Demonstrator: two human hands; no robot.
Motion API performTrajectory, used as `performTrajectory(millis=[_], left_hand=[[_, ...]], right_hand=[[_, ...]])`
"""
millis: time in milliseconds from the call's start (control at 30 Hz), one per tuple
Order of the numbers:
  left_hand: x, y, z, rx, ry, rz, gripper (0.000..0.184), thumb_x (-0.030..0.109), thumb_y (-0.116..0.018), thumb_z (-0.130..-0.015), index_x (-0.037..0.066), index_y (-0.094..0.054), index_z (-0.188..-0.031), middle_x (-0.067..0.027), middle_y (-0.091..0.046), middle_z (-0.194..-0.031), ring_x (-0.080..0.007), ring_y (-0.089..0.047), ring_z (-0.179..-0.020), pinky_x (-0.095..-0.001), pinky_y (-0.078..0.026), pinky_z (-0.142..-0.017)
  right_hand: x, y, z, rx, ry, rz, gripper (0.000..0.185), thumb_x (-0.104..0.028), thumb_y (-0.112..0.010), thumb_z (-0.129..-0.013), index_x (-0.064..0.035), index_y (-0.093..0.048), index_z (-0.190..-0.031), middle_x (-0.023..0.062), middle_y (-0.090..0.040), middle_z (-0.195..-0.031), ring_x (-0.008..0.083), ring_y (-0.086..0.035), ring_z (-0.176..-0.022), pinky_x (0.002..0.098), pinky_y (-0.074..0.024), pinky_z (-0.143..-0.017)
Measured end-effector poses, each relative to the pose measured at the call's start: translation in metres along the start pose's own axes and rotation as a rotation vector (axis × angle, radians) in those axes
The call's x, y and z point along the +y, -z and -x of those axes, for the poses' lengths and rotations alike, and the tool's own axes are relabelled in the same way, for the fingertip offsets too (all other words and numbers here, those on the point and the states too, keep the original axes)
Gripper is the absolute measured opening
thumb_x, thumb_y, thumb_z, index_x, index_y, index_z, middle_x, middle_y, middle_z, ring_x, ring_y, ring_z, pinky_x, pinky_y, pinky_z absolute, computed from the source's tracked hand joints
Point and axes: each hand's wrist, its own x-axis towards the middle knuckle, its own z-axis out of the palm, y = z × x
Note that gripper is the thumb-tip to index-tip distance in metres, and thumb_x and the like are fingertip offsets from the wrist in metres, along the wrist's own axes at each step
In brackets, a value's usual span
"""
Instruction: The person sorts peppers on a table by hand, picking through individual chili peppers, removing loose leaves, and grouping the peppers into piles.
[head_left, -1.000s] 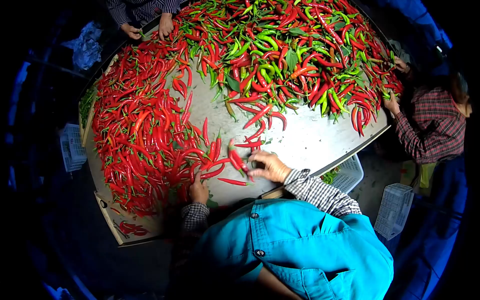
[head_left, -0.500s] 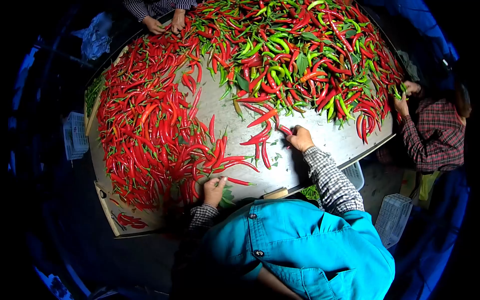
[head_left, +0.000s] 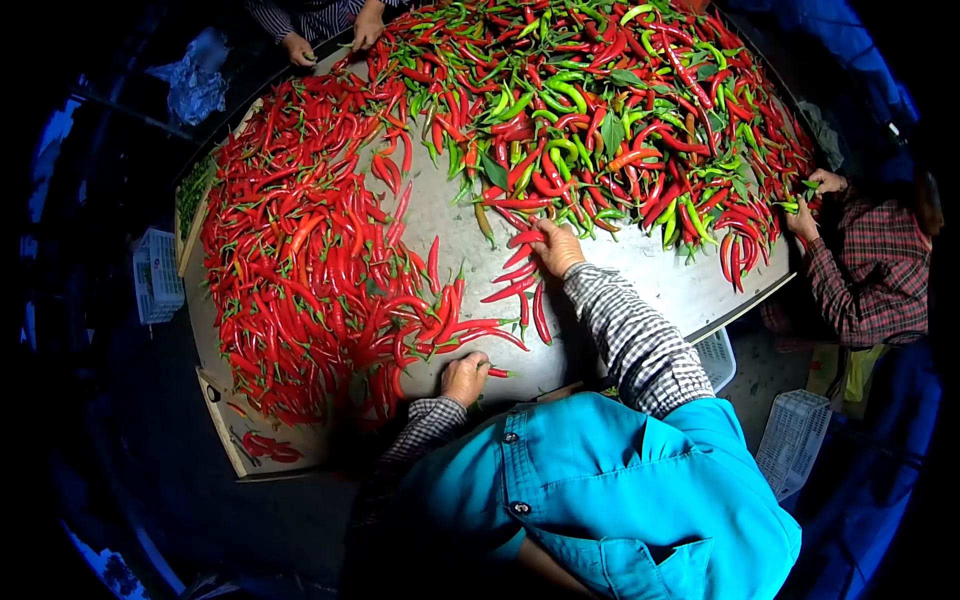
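Bends the right hand over a small row of loose red chilies mid-table, with fingers partly curled against one of these; cannot tell whether gripping or only touching. Holds the left hand half closed, low by the near edge, against or just beside a single red chili partly hidden behind it; cannot tell whether gripping it. Has the red heap close on the left and the mixed red-and-green heap ahead. Has open room on the bare table right of the right hand, out to the slanting front edge, and in a strip between the heaps.
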Motion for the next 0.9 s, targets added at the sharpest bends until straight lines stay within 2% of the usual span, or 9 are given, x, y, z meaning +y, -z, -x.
performTrajectory(millis=[33, 100, 200, 333, 433, 467, 567, 700, 900], left_hand=[[-0.003, -0.003, 0.000, -0.040, -0.001, -0.064, 0.016, 0.020, -0.062, -0.077, 0.010, -0.061, -0.089, -0.0178, -0.061, -0.076, -0.0365, -0.060, -0.074, -0.0433, -0.047, -0.065], [-0.007, -0.009, 0.001, -0.010, -0.027, -0.039, 0.018, 0.020, -0.062, -0.077, 0.010, -0.060, -0.092, -0.0180, -0.061, -0.076, -0.0370, -0.059, -0.073, -0.0430, -0.048, -0.065], [-0.008, -0.007, 0.004, -0.034, -0.002, -0.016, 0.019, 0.021, -0.062, -0.078, 0.009, -0.059, -0.092, -0.0181, -0.061, -0.076, -0.0370, -0.060, -0.074, -0.0428, -0.048, -0.065], [-0.025, -0.012, 0.009, -0.040, -0.168, 0.038, 0.027, 0.030, -0.059, -0.080, 0.014, -0.055, -0.101, -0.0182, -0.062, -0.076, -0.0385, -0.059, -0.072, -0.0468, -0.047, -0.061], [-0.019, -0.011, 0.014, -0.136, -0.115, -0.184, 0.030, 0.031, -0.057, -0.081, 0.015, -0.050, -0.105, -0.0182, -0.061, -0.071, -0.0381, -0.059, -0.068, -0.0485, -0.046, -0.059], [-0.017, -0.010, 0.014, -0.138, -0.118, -0.184, 0.030, 0.031, -0.057, -0.081, 0.015, -0.050, -0.105, -0.0182, -0.061, -0.071, -0.0381, -0.059, -0.068, -0.0485, -0.046, -0.059], [-0.017, -0.006, 0.011, -0.180, -0.180, -0.287, 0.032, 0.030, -0.058, -0.080, 0.017, -0.049, -0.108, -0.0191, -0.058, -0.063, -0.0382, -0.059, -0.062, -0.0488, -0.045, -0.056], [-0.029, 0.000, 0.013, -0.136, -0.120, -0.324, 0.026, 0.031, -0.054, -0.082, 0.016, -0.048, -0.102, -0.0181, -0.058, -0.063, -0.0385, -0.059, -0.064, -0.0515, -0.044, -0.056], [-0.048, 0.023, 0.024, 0.070, 0.106, -0.209, 0.024, 0.027, -0.060, -0.078, 0.014, -0.057, -0.099, -0.0195, -0.060, -0.068, -0.0399, -0.058, -0.066, -0.0493, -0.044, -0.058]], right_hand=[[0.006, -0.001, -0.003, -0.035, -0.018, -0.027, 0.029, -0.010, -0.068, -0.073, -0.0100, -0.054, -0.098, 0.0172, -0.057, -0.088, 0.0301, -0.058, -0.080, 0.0361, -0.0467, -0.072], [0.011, -0.004, -0.005, -0.064, -0.008, -0.097, 0.025, -0.002, -0.065, -0.074, -0.0070, -0.054, -0.096, 0.0102, -0.058, -0.083, 0.0201, -0.057, -0.075, 0.0300, -0.0463, -0.070], [0.005, -0.008, 0.002, -0.071, -0.063, -0.526, 0.026, -0.002, -0.066, -0.071, -0.0093, -0.057, -0.095, 0.0160, -0.055, -0.089, 0.0299, -0.056, -0.081, 0.0337, -0.0458, -0.074], [-0.043, -0.007, 0.030, 0.161, 0.125, -0.460, 0.022, -0.001, -0.062, -0.075, -0.0089, -0.057, -0.094, 0.0144, -0.057, -0.086, 0.0307, -0.055, -0.080, 0.0356, -0.0443, -0.074], [-0.083, -0.011, 0.062, -0.032, 0.336, -0.424, 0.029, 0.001, -0.061, -0.072, -0.0125, -0.058, -0.098, 0.0172, -0.055, -0.096, 0.0337, -0.052, -0.096, 0.0375, -0.0436, -0.080], [-0.090, -0.012, 0.075, -0.299, 0.354, -0.509, 0.038, 0.002, -0.062, -0.070, -0.0136, -0.057, -0.104, 0.0193, -0.052, -0.106, 0.0356, -0.047, -0.106, 0.0377, -0.0418, -0.087], [-0.105, -0.011, 0.102, -0.437, 0.518, -0.452, 0.052, 0.006, -0.057, -0.070, -0.0114, -0.049, -0.119, 0.0161, -0.051, -0.112, 0.0313, -0.048, -0.106, 0.0355, -0.0396, -0.092], [-0.068, -0.005, 0.109, -0.214, 0.460, -0.218, 0.047, 0.005, -0.056, -0.062, -0.0071, -0.054, -0.107, 0.0166, -0.050, -0.093, 0.0337, -0.051, -0.091, 0.0380, -0.0436, -0.080], [-0.046, 0.025, 0.097, -0.284, 0.123, 0.315, 0.063, 0.001, -0.063, -0.060, -0.0160, -0.047, -0.119, 0.0140, -0.041, -0.119, 0.0360, -0.049, -0.097, 0.0392, -0.0449, -0.083]])
